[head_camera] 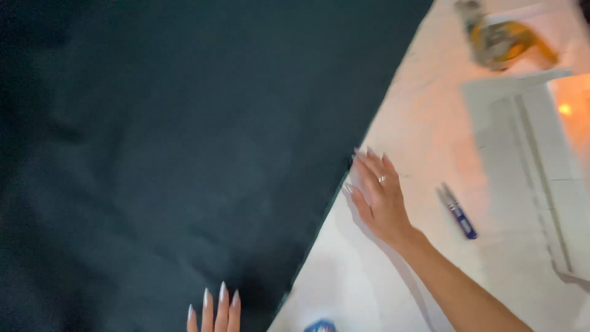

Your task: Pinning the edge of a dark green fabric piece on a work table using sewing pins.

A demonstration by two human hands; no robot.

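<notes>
A large sheet of dark teal fabric (160,154) covers the left two thirds of the head view, lying on a white table (430,123). My right hand (378,197) rests flat at the fabric's straight edge, fingers spread, a ring on one finger. Only the fingertips of my left hand (214,310) show at the bottom edge, lying flat on the fabric with long pale nails. Neither hand holds anything. The picture is blurred.
Small blue-handled thread snips (458,212) lie on the table to the right of my right hand. A yellowish blurred object (504,40) sits at the top right. A grey ruler-like panel (534,160) runs along the right. A blue item (319,326) peeks in at the bottom.
</notes>
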